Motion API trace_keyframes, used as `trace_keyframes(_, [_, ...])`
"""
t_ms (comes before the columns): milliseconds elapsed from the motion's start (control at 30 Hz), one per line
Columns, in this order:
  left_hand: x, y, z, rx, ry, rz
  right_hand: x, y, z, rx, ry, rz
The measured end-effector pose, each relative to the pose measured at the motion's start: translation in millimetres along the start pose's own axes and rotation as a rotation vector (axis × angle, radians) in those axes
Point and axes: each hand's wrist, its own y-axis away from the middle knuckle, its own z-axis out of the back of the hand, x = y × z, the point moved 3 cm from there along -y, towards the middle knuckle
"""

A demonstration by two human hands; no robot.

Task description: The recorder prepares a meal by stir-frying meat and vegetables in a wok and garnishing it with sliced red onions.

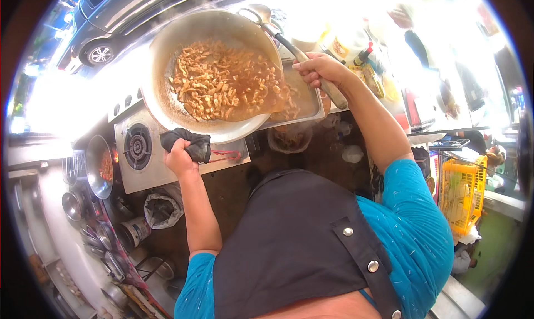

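Note:
A large metal wok (167, 52) is tilted to the right, with strips of cooked meat (204, 81) in brown sauce inside. Over its right rim, meat and sauce run into a rectangular metal tray (311, 106). My left hand (181, 156) grips a bunched black cloth (183, 141) against the wok's near-left rim; whatever the cloth covers is hidden. In my right hand (319, 70) is the wooden handle (333, 94) of a long metal utensil, seemingly a ladle. Its shaft (288, 41) crosses above the wok's far-right edge, and its head (259, 13) is partly washed out by glare.
A gas burner (138, 146) sits left of the wok. Further left stands a smaller wok (98, 166) with food and a flame beside it. A lined bin (162, 210) and a plastic bag (290, 139) are below. Bottles (363, 54) stand right; a yellow crate (461, 194) is far right.

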Motion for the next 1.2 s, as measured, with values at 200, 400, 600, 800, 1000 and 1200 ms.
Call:
trace_keyframes(200, [-2, -3, -11, 0.006, -0.008, -0.002, 1, 4, 4, -0.013, -0.011, 0.019])
trace_keyframes(400, [-3, -2, -18, 0.036, 0.03, -0.064, -2, 5, 5, -0.03, -0.003, 0.066])
trace_keyframes(600, [-10, -3, -27, 0.015, 0.002, -0.1, -3, 7, 4, -0.074, -0.02, 0.053])
trace_keyframes(800, [-14, -6, -31, 0.024, -0.005, -0.095, -4, 4, 9, -0.051, -0.053, 0.077])
trace_keyframes(1000, [-15, -7, -34, 0.057, 0.016, -0.162, -6, 9, 7, -0.082, -0.044, 0.085])
trace_keyframes(1200, [-18, -8, -40, 0.082, 0.005, -0.199, -9, 15, 13, -0.035, -0.098, 0.105])
